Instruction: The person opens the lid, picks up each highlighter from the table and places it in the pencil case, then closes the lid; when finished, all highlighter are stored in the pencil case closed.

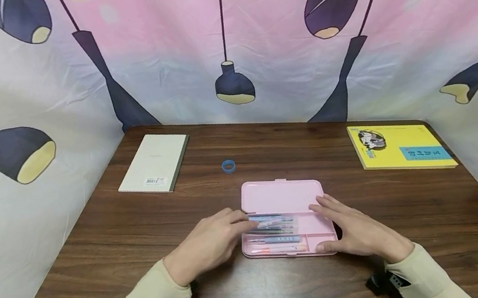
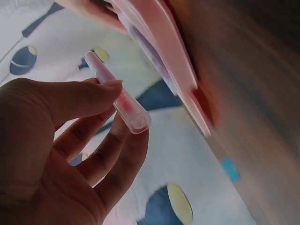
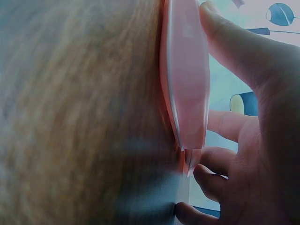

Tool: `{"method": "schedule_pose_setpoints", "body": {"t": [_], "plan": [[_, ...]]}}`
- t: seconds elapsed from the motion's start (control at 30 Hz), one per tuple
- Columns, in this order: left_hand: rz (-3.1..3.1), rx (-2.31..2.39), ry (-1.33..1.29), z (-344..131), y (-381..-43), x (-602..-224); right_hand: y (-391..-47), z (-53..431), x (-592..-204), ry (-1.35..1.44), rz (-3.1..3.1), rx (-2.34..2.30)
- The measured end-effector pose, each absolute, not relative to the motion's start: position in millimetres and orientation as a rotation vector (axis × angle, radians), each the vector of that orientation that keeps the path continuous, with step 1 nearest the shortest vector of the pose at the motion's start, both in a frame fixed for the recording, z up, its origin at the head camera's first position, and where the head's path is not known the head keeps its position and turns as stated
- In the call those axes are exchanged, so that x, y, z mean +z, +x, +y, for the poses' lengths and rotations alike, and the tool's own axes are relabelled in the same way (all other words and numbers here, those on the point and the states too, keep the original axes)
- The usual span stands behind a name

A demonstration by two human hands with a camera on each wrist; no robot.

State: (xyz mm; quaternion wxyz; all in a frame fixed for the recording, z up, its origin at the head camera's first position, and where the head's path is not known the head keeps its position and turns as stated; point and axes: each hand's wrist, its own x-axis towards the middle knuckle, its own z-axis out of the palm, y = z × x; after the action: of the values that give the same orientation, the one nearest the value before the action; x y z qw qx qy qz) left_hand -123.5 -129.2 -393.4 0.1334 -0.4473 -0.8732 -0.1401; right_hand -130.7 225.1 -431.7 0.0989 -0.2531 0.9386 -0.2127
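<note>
A pink pencil case point(image 1: 280, 195) lies with its lid folded back on the wooden table, several pens in its near half. Over the left part of the case, my left hand point(image 1: 217, 237) pinches a slim translucent pen point(image 2: 133, 112) between thumb and fingers. In the left wrist view its barrel is pale pinkish-purple with a clear end. At the case's right side rests my right hand point(image 1: 355, 228), fingers spread near the lid's corner and thumb at the near rim. A blue-grey pen point(image 1: 282, 240) lies in the front compartment.
A white notebook point(image 1: 155, 161) lies at the back left of the table point(image 1: 134, 252), and a yellow workbook point(image 1: 396, 146) at the back right. Behind the case is a blue tape ring point(image 1: 229, 166). Patterned cloth point(image 1: 180, 65) hangs along the table's back.
</note>
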Motion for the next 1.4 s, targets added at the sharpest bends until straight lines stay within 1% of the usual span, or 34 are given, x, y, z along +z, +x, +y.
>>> {"method": "schedule_pose_setpoints", "body": {"t": [0.2, 0.4, 0.77, 1.4], "plan": [[-2.519, -0.370, -1.415, -103, -120, -398, -131, 226, -433, -0.748, 2.775, -0.621], [-2.528, -0.279, -1.481, -90, -116, -401, -131, 227, -432, -0.753, 2.780, -0.623], [-2.573, -0.266, -1.491, -88, -115, -411, -132, 226, -432, -0.748, 2.777, -0.626], [-2.615, -0.249, -1.483, -89, -117, -413, -132, 226, -432, -0.732, 2.778, -0.633]]}}
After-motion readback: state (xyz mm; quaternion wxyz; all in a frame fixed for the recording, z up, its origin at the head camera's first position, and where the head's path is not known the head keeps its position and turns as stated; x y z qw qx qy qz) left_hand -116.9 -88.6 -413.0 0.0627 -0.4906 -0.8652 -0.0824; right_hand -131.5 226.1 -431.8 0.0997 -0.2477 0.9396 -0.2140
